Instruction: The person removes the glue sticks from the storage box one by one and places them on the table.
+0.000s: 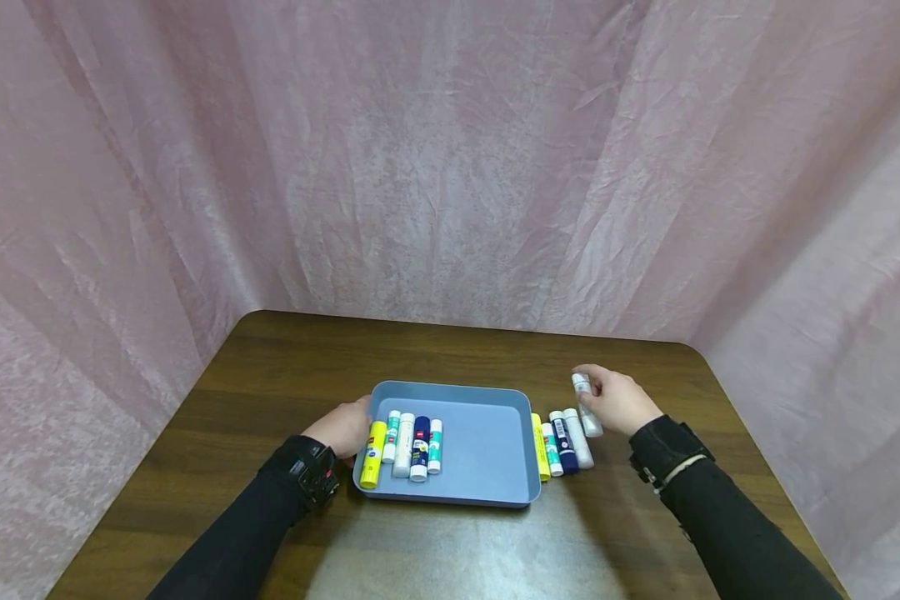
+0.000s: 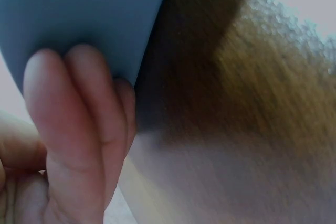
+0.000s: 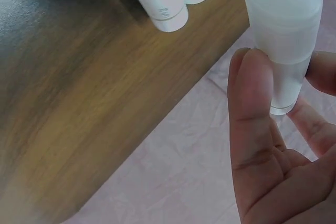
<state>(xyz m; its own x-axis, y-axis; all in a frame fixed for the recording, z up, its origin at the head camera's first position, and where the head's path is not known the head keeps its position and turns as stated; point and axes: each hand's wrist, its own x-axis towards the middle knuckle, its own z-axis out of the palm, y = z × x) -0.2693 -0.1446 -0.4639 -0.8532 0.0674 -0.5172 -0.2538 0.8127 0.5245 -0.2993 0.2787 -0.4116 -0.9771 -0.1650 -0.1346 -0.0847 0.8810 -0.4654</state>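
Observation:
My right hand (image 1: 617,401) pinches a white glue stick (image 3: 286,30) between thumb and fingers, at the right end of a row of glue sticks. Its whitish cap shows close up in the right wrist view. My left hand (image 1: 343,429) holds the left rim of the blue-grey tray (image 1: 487,442), with several fingertips (image 2: 47,72) against its outer wall. Inside the tray, along the left side, lie a yellow glue stick (image 1: 372,454), a green-and-white one (image 1: 392,436), a white one (image 1: 404,446), a navy one (image 1: 420,448) and another green-and-white one (image 1: 435,446).
Beside the tray's right wall lie a yellow glue stick (image 1: 540,448), a green-and-white one (image 1: 552,451), a navy one (image 1: 563,443) and a white one (image 1: 579,438). The wooden table (image 1: 450,546) ends in front of a pink curtain (image 1: 450,167).

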